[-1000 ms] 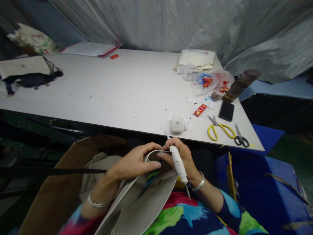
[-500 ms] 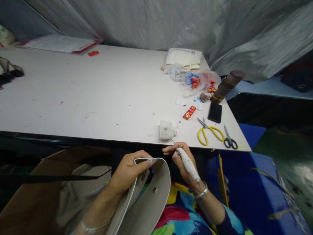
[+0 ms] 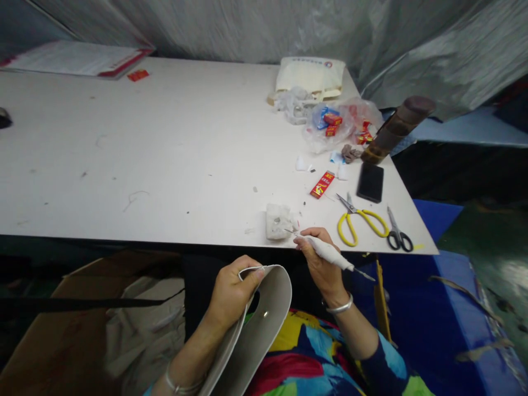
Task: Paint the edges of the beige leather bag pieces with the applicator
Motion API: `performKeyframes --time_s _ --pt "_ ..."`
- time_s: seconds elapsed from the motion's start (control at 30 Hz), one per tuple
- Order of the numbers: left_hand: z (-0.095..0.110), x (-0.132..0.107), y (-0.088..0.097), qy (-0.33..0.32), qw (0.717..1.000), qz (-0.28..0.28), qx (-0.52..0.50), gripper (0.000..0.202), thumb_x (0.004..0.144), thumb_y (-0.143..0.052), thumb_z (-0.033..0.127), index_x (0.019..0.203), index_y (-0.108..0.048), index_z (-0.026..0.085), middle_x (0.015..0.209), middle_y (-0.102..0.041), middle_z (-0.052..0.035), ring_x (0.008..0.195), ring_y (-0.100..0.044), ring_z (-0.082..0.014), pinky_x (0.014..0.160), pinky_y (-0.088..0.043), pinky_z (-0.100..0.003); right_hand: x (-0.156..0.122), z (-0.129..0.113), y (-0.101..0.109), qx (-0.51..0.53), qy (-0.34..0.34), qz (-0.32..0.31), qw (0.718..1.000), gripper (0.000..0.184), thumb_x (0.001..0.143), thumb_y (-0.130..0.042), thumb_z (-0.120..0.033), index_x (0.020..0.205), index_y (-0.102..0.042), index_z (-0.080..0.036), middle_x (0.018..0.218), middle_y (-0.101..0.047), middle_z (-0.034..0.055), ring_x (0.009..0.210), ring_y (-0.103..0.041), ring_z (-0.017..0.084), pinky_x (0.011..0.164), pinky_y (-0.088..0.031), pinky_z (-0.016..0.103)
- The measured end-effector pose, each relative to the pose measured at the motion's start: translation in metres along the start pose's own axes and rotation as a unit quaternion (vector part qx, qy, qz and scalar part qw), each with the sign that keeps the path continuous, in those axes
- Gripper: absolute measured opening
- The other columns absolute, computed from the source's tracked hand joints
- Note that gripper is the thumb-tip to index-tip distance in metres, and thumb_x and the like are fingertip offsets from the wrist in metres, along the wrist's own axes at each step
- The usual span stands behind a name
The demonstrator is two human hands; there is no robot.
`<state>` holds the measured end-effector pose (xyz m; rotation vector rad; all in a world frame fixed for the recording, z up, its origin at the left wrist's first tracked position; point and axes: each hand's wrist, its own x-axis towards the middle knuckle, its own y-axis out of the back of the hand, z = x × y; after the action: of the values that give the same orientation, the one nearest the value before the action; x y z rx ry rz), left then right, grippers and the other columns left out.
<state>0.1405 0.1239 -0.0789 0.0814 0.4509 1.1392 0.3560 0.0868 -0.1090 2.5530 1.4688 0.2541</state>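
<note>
My left hand (image 3: pixel 230 289) pinches the curled top edge of a pale grey flap of bag material (image 3: pixel 264 319) that rests over my lap. My right hand (image 3: pixel 319 258) grips a thin pointed tool wrapped in white tape (image 3: pixel 328 252), held like a pen. Its metal tip reaches onto the near edge of the white table (image 3: pixel 144 159), just beside a small whitish lump (image 3: pixel 278 221). The two hands are apart, the tool off the flap.
Yellow-handled scissors (image 3: pixel 363 223), small black scissors (image 3: pixel 398 234), a black phone (image 3: pixel 370 182), a red packet (image 3: pixel 322 184), a brown bottle (image 3: pixel 396 129), a plastic bag of small boxes (image 3: pixel 340 126) lie right. A cardboard box (image 3: pixel 61 330) holds cloth, lower left.
My right hand has lifted the taped tool away from the flap's edge and swung its tip up to the table by the whitish lump. My left hand keeps holding the flap.
</note>
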Motion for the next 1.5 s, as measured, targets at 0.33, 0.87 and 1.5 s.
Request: performKeyframes --time_s 0.33,0.87,1.5 --pt "-0.002 0.01 0.0 0.025 0.999 -0.037 -0.013 0.023 0.085 -0.072 0.038 0.081 -0.076 0.016 0.077 -0.073 -0.0047 0.071 -0.065 -0.0193 0.069 -0.05 -0.028 0.005 0.001 -0.004 -0.023 0.036 -0.009 0.999 0.026 0.096 -0.074 -0.048 0.097 -0.072 -0.022 0.085 -0.075 0.0017 0.075 -0.069 0.019 0.077 -0.054 0.033" --pt "-0.006 0.012 0.003 0.052 0.995 -0.08 -0.01 0.021 0.084 -0.075 0.038 0.088 -0.075 0.018 0.083 -0.076 -0.0053 0.078 -0.069 -0.0219 0.067 -0.05 -0.028 0.01 0.002 -0.007 -0.085 0.106 -0.035 0.99 0.025 0.097 -0.074 -0.047 0.103 -0.07 -0.023 0.091 -0.073 0.0016 0.077 -0.066 0.018 0.076 -0.054 0.03" --pt "-0.006 0.008 0.001 0.031 0.994 -0.104 0.017 0.019 0.083 -0.072 0.036 0.083 -0.075 0.018 0.079 -0.074 -0.0039 0.078 -0.065 -0.0209 0.073 -0.047 -0.03 -0.019 -0.004 -0.01 0.087 -0.023 -0.207 0.974 0.03 0.099 -0.068 -0.05 0.088 -0.068 -0.022 0.068 -0.065 -0.0019 0.062 -0.06 0.015 0.061 -0.047 0.028"
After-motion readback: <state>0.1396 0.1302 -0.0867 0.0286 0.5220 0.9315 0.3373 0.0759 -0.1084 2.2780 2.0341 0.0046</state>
